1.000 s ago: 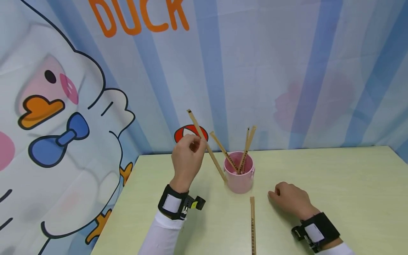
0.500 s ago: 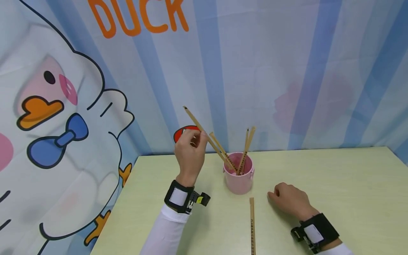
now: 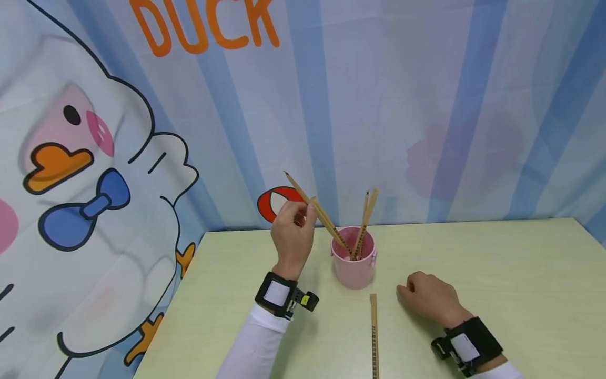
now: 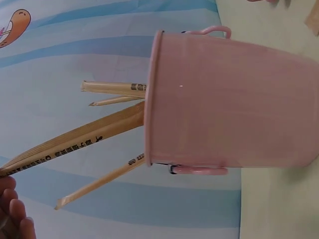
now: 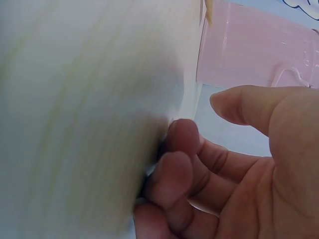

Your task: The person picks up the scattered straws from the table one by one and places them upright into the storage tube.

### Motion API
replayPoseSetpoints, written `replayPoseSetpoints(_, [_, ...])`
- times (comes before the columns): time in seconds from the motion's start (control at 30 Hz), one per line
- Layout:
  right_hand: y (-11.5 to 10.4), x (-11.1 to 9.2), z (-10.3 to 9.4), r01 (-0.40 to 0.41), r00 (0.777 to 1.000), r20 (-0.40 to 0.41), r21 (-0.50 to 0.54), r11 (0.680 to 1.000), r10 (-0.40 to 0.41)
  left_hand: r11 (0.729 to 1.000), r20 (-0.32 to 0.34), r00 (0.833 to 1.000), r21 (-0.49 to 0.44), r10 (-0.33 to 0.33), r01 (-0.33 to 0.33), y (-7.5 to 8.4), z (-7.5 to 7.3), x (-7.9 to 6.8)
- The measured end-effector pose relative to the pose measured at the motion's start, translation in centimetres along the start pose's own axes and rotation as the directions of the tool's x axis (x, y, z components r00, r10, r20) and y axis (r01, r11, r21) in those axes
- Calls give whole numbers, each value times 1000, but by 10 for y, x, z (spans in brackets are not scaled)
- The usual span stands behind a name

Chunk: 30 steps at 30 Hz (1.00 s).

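Note:
My left hand (image 3: 293, 237) pinches a long paper-wrapped pair of chopsticks (image 3: 296, 186) near its upper part. That packet slants down to the right, its lower end inside the rim of a small pink bucket (image 3: 354, 275). In the left wrist view, printed characters run along the held packet (image 4: 75, 142), and fingertips (image 4: 17, 210) show at its upper end. Other wrapped chopsticks (image 3: 372, 202) stand tilted in the bucket, some leaning left, others right. My right hand (image 3: 432, 297) rests on the table right of the bucket, fingers loosely curled, holding nothing.
Another wrapped packet (image 3: 374, 337) lies lengthwise on the pale table (image 3: 511, 284), in front of the bucket. Small pink handles (image 4: 199, 171) stick out at the bucket's sides. A blue striped cloth (image 3: 388, 105) with a cartoon duck hangs behind the table.
My left hand has moved right with the packet, whose lower end has gone from outside the bucket, over the rim and down inside. My right hand has stayed in place.

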State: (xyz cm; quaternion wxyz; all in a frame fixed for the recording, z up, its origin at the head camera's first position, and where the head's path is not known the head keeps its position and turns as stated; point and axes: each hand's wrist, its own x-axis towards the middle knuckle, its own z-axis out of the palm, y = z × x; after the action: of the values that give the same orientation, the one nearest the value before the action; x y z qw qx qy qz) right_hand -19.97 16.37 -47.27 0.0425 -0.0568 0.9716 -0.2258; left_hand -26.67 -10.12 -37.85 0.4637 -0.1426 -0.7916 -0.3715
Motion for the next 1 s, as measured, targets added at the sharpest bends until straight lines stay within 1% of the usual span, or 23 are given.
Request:
replayPoseSetpoints(0.23, [0, 0, 0, 4, 1000, -8, -3, 1000, -4, 999, 32, 999, 51, -17, 15, -5, 10, -14])
replayPoseSetpoints(0.47, [1, 0, 1, 10, 999, -37, 2, 1000, -9, 996, 62, 998, 88, -32, 27, -9, 18, -29])
replayPoseSetpoints(0.67, [1, 1, 1, 9, 999, -37, 6, 1000, -9, 993, 89, 994, 100, -66, 57, -14, 24, -38])
replayPoseSetpoints(0.83, [0, 0, 0, 14, 999, -38, 5, 1000, -14, 991, 133, 988, 123, -78, 62, -18, 28, -46])
replayPoseSetpoints(1.0, [-1, 0, 0, 15, 999, -39, -1, 1000, -15, 988, 158, 984, 137, -88, 66, -18, 29, -51])
